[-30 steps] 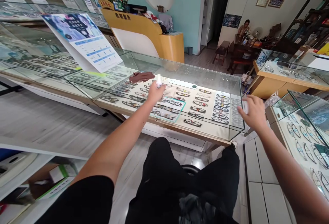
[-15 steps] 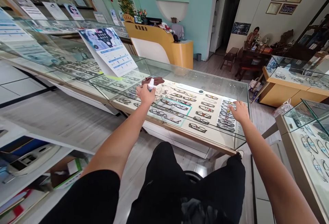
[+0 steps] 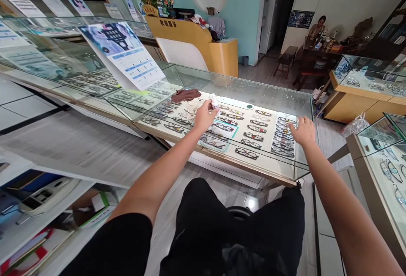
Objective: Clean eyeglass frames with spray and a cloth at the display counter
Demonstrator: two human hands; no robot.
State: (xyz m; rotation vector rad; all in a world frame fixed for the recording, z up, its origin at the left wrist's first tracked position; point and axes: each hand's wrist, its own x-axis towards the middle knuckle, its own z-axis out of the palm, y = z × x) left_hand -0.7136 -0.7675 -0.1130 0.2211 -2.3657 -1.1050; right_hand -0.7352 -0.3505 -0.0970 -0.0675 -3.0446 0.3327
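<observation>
My left hand (image 3: 205, 116) is closed around a small white bottle (image 3: 214, 100) above the glass display case (image 3: 222, 82). Just left of it lie a brown cloth (image 3: 186, 95) and a crumpled cream cloth (image 3: 191, 110). My right hand (image 3: 303, 131) rests at the right end of the case top, fingers spread, holding nothing. Rows of eyeglasses (image 3: 253, 136) show through the glass between the hands. A denser column of glasses (image 3: 283, 138) lies beside my right hand.
A tent-shaped printed card (image 3: 127, 56) stands on the case to the left. Another glass case (image 3: 380, 162) is at the right. Behind are a yellow counter (image 3: 184, 35) and a seated person (image 3: 317, 28) at a dark table. Shelves (image 3: 57, 200) with boxes sit at lower left.
My left hand has carried the white bottle to the right, away from the brown cloth. My right hand stays at the case's right end. The view has tilted slightly downward.
</observation>
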